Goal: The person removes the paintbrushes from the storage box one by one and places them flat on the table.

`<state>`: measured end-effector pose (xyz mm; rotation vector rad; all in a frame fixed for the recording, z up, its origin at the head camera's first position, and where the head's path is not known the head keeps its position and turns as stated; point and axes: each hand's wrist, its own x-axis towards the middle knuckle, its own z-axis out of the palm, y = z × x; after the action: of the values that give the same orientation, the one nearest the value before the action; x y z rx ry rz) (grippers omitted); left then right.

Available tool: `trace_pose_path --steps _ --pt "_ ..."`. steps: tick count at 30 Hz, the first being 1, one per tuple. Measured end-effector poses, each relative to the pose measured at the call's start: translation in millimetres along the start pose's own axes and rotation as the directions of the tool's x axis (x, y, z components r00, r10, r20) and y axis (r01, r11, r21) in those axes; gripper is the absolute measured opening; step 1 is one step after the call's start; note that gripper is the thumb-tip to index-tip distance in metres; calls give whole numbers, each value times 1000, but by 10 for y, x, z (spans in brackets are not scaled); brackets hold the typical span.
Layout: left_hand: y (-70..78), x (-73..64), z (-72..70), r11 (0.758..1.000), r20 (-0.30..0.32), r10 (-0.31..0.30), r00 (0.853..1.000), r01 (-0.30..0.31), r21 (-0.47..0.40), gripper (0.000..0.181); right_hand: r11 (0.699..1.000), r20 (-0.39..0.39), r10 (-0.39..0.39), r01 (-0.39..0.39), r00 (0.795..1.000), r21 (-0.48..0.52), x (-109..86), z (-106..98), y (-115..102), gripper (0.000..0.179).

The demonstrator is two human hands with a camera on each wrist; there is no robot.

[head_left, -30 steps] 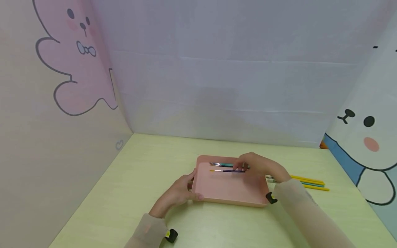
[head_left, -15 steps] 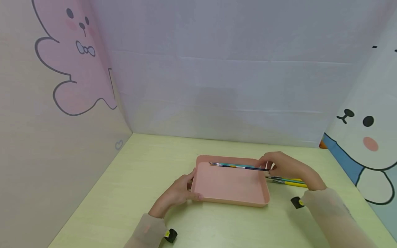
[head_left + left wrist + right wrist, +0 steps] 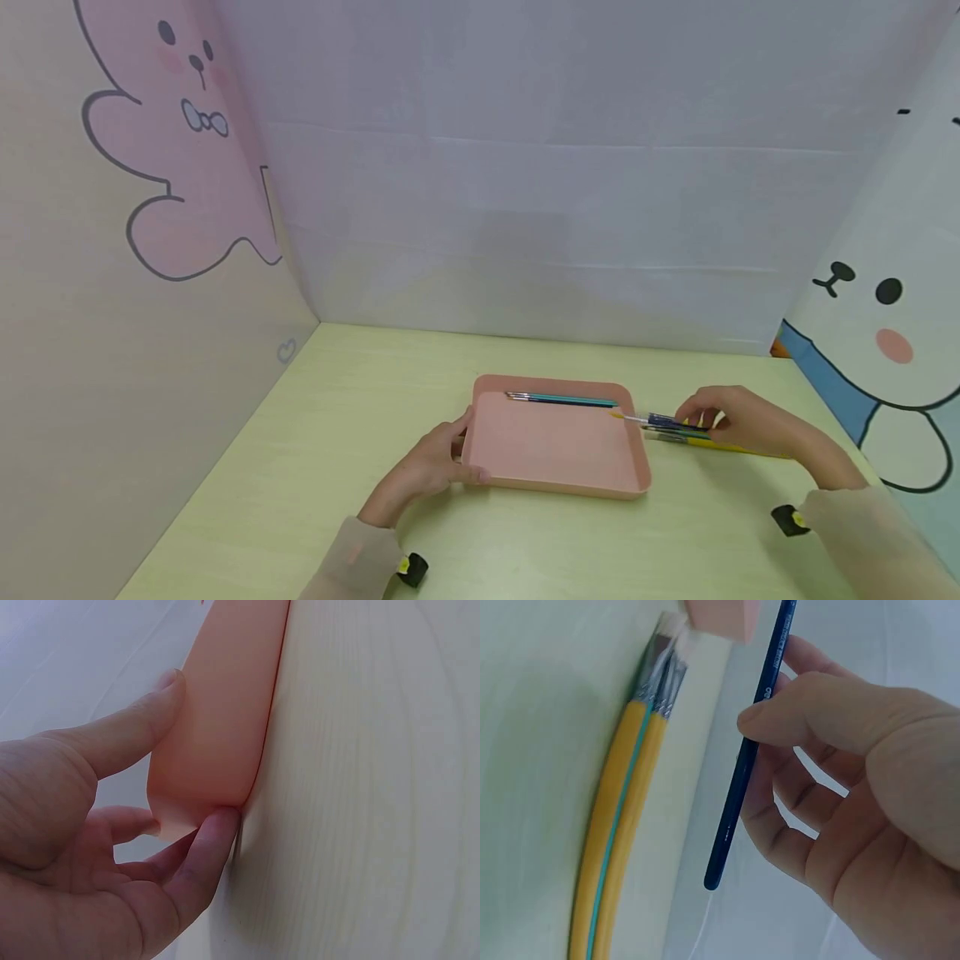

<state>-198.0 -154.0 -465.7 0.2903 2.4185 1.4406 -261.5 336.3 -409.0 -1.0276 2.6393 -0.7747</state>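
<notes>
The left hand (image 3: pixel 423 462) grips the tray (image 3: pixel 551 450) at its 9 o'clock end, thumb and fingers spread along the outer wall and curled around the corner, with a fingertip at the base. The right hand (image 3: pixel 742 421), at the tray's 3 o'clock, pinches the navy brush (image 3: pixel 731 810) between thumb and fingers, the gap closed down to the handle's thickness. That brush points its bristles toward 9 o'clock, over the tray's rim; whether it touches the rim cannot be told.

The tray is pink, smooth and shallow, a rectangle with rounded corners. Along its 12 o'clock side lie a slim turquoise brush (image 3: pixel 570 397) and a slim dark brush (image 3: pixel 562 403), side by side. The held handle is glossy, printed with pale lettering and rounded at its end.

Beyond the tray at 3 o'clock, below the right hand, lie thick yellow-handled brushes (image 3: pixel 604 810) with shiny metal ferrules and pale bristles, a thin turquoise handle (image 3: pixel 615 825) between them. The table (image 3: pixel 487 542) shows pale wood grain; the backdrop (image 3: pixel 525 208) at 12 o'clock is lightly creased.
</notes>
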Motion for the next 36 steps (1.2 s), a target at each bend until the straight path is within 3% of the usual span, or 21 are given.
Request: trace_pose_path --steps 19,25,36 --pt "2 7 -5 1000 2 -9 1000 9 -5 114 996 -13 69 -70 998 -57 -481 118 541 40" --pt "-8 5 -17 1000 12 1 1000 -1 -25 114 996 -32 34 -37 999 -85 -497 207 632 45" --pt "-22 18 -8 1000 9 4 1000 -4 -12 115 981 -54 109 -117 993 -155 -441 258 605 41"
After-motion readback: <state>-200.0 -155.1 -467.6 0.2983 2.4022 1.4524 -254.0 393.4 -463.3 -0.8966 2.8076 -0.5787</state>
